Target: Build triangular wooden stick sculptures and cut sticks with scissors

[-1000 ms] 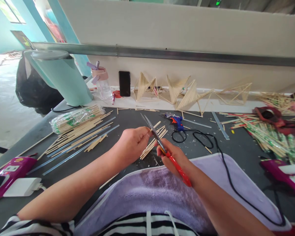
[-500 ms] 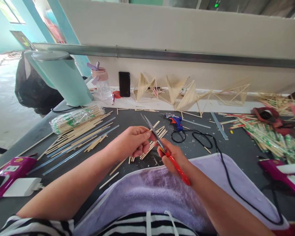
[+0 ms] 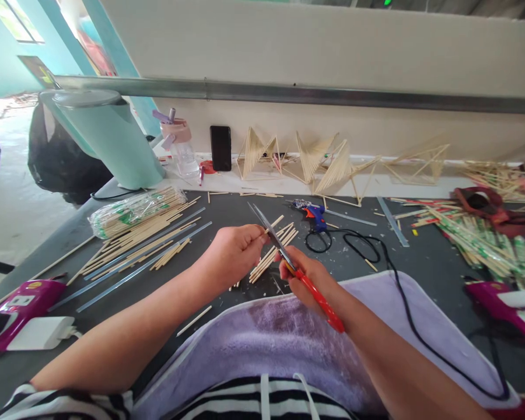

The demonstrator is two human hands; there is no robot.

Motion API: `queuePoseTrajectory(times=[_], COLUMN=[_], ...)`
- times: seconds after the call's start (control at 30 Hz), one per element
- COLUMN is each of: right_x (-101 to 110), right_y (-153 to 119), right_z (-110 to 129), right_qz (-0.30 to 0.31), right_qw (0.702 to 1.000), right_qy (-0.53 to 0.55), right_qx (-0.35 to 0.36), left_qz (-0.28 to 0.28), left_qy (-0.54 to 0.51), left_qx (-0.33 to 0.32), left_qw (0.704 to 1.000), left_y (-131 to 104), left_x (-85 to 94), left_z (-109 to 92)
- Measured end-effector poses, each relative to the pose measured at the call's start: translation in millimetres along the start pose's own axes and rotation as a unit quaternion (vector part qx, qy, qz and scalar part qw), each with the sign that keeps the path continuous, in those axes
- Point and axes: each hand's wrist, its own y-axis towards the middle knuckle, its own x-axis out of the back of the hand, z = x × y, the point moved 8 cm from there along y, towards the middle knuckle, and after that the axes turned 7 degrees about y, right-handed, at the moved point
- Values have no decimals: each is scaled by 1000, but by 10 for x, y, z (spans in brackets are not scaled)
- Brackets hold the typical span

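Observation:
My left hand (image 3: 238, 251) is closed, its thumb and fingers pinching a thin wooden stick (image 3: 266, 231). Only the stick's short tip shows, by the scissor blades; the rest is hidden in the hand. In my right hand (image 3: 305, 274) is a pair of scissors (image 3: 318, 300) with red handles, the blades slightly apart and pointing up and left. Whether the blades touch the stick I cannot tell. Beneath both hands, several short cut sticks (image 3: 269, 259) lie on the dark table (image 3: 227, 210). A purple towel (image 3: 262, 332) covers my lap and the table's near edge.
Long sticks (image 3: 131, 242), clear glue sticks and a wrapped bundle (image 3: 135, 213) lie left. A blue glue gun (image 3: 315, 217) with a black cord sits behind my right hand. Stick frames (image 3: 312, 157), a phone (image 3: 221, 149) and a bottle (image 3: 181, 149) line the wall.
My left hand has turned, its fingers now curled more tightly. A stick that trailed beneath it no longer shows there. The scissors stay almost in place.

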Motion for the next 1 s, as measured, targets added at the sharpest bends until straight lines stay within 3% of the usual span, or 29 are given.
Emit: queuePoseTrajectory(times=[0.17,0.47,0.67,0.87,1.0], right_x=[-3,22,47,30,1], right_y=[13,9,66,77,72], right_z=[-61,-20,-119,-34,-68], right_qz=[17,18,-10,-4,4], right_qw=[999,993,995,991,992], right_qy=[-50,-92,-94,-126,-125], right_qx=[9,66,39,40,-16], left_qz=[-20,1,20,18,-6], left_qy=[63,64,16,31,68], left_qx=[-37,-3,5,-17,-27], left_qw=[997,998,1000,999,997], left_y=[22,48,91,119,178], left_x=[15,-24,-61,-50,14], left_z=[-19,68,158,164,204])
